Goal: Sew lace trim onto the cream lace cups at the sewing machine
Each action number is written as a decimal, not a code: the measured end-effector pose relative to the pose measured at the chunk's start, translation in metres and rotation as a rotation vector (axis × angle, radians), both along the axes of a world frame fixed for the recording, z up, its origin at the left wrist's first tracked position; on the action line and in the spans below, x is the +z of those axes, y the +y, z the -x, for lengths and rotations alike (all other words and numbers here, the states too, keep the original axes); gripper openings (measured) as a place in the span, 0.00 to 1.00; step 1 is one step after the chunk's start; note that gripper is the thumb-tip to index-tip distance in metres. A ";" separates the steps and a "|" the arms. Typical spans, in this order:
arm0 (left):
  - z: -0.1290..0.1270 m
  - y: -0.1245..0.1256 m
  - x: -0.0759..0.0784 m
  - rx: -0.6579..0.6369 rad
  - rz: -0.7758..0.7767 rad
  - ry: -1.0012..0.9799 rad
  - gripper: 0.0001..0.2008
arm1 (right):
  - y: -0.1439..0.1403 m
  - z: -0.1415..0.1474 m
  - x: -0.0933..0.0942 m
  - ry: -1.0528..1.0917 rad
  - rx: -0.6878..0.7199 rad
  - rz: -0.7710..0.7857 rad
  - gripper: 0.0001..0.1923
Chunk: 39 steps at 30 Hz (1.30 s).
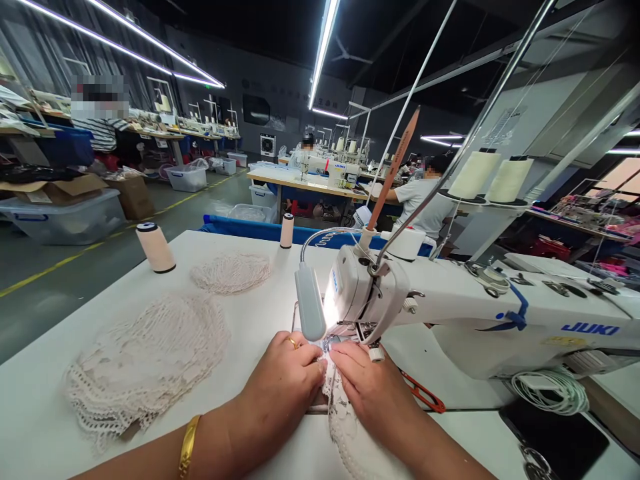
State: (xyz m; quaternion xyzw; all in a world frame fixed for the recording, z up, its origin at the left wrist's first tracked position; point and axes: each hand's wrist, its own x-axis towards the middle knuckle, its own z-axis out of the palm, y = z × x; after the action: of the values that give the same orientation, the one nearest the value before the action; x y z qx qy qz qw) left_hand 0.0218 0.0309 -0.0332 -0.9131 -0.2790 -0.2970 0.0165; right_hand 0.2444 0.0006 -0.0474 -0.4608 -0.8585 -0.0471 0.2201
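My left hand (285, 383) and my right hand (370, 387) lie flat side by side on a strip of white lace (345, 427), pressing it to the table just in front of the needle area (345, 337) of a white JUKI sewing machine (450, 313). The lace runs from under the presser foot back toward me between the two hands. A ring is on my left hand and a gold bangle on that wrist. The machine's small lamp (310, 300) lights the spot.
Two piles of white lace pieces (150, 360) (231, 272) lie on the white table (55, 400) at left, with thread cones (156, 247) (287, 231) behind. Red-handled snips (425, 395) lie right of my hand. Other people sit at machines farther back.
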 end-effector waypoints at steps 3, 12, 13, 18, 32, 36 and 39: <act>-0.001 -0.001 0.000 0.015 -0.005 0.005 0.10 | 0.001 -0.001 -0.003 0.011 -0.005 0.006 0.20; -0.001 -0.002 -0.003 0.036 0.010 0.013 0.11 | 0.002 -0.001 -0.003 0.043 -0.033 -0.012 0.19; -0.001 -0.002 -0.003 0.038 0.010 0.014 0.10 | 0.002 -0.001 -0.003 0.043 -0.035 -0.012 0.18; 0.001 0.001 -0.002 0.037 0.037 0.039 0.11 | 0.003 -0.002 -0.001 0.044 -0.032 -0.012 0.19; 0.003 0.010 0.010 0.021 0.417 0.062 0.07 | -0.009 0.000 0.010 0.254 0.053 0.017 0.10; 0.001 0.014 0.010 0.034 0.457 0.008 0.04 | -0.007 0.002 0.012 0.332 -0.013 0.046 0.09; -0.001 0.017 0.005 0.023 0.453 -0.025 0.04 | -0.007 0.002 0.009 0.322 -0.048 0.056 0.11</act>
State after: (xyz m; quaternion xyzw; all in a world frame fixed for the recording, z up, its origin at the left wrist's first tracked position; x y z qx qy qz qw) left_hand 0.0226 0.0480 -0.0277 -0.8865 -0.3491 -0.2378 -0.1888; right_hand 0.2420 -0.0060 -0.0382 -0.4888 -0.8017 0.0463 0.3407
